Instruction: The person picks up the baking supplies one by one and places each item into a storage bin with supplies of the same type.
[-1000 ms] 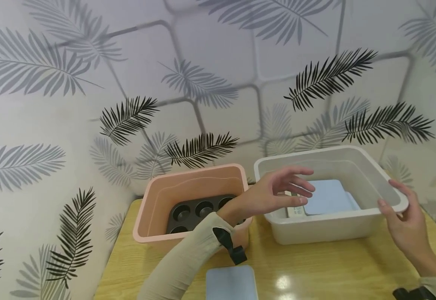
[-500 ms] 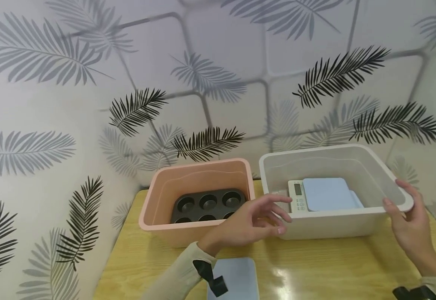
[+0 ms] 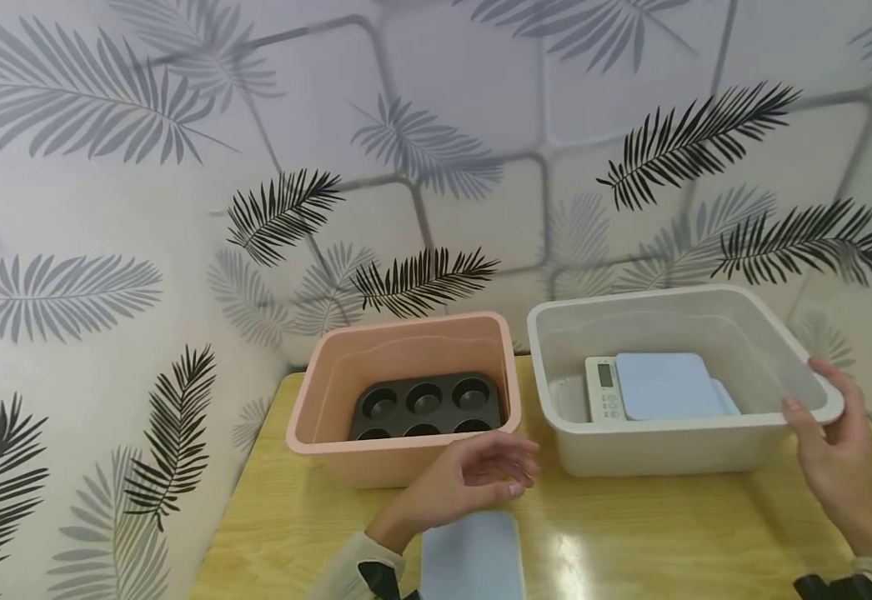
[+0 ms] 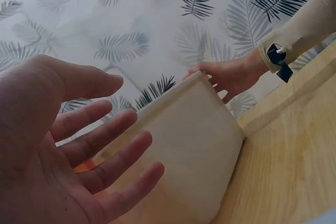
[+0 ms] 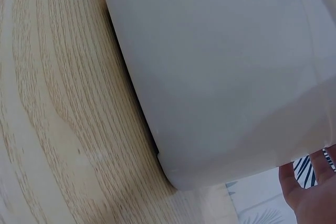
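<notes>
Nearest, blue slab: a pale blue slab (image 3: 469, 557) lay flat on the table (image 3: 631, 533) at the near edge, just under the left wrist.
Left hand: the left hand (image 3: 473, 482) hovered above the slab with fingers loosely spread, holding nothing; the left wrist view showed the same slack palm (image 4: 63, 150).
Right hand: the right hand (image 3: 829, 450) pinched the near right corner of the white tub (image 3: 676, 450), likely steadying it.
Scale: a scale (image 3: 657, 387) lay flat inside the white tub; its button print was too small to read.
Pink tub: the pink tub (image 3: 406, 454) stood just left, a dark muffin tin (image 3: 424, 404) resting inside.
Wall: leaf-print wallpaper (image 3: 181, 167) stood behind.
</notes>
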A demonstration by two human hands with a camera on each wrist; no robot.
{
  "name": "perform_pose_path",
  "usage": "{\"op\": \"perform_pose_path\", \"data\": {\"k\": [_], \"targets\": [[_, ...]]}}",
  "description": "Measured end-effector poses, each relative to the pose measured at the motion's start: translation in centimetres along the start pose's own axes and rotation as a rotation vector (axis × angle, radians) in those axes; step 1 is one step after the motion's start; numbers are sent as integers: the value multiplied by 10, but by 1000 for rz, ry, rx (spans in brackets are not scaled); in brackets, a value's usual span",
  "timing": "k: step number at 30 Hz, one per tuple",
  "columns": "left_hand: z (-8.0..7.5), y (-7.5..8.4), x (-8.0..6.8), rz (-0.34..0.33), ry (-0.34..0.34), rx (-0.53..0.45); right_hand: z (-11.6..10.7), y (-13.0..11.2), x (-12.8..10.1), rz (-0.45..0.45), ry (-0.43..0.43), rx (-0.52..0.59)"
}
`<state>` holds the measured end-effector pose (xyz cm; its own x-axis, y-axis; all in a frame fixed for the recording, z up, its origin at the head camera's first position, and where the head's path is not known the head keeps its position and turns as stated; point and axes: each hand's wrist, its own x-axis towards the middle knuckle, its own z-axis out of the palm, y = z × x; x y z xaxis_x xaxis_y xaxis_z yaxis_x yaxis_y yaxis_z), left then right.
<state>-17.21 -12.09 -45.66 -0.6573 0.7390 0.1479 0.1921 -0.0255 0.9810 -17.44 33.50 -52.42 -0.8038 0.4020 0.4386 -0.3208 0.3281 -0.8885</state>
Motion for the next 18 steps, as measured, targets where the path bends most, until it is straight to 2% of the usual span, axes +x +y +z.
{"op": "perform_pose_path", "data": {"k": [4,12,18], "targets": [[0,-16,-19,-31,53,-39,2,-2,0,14,25,7],[-10,-49,-70,-125,241,-143,-2,2,-1,-13,-47,-42],[-16,-60,-97,-194,361,-189,-4,2,-1,-19,-28,-40]]}}
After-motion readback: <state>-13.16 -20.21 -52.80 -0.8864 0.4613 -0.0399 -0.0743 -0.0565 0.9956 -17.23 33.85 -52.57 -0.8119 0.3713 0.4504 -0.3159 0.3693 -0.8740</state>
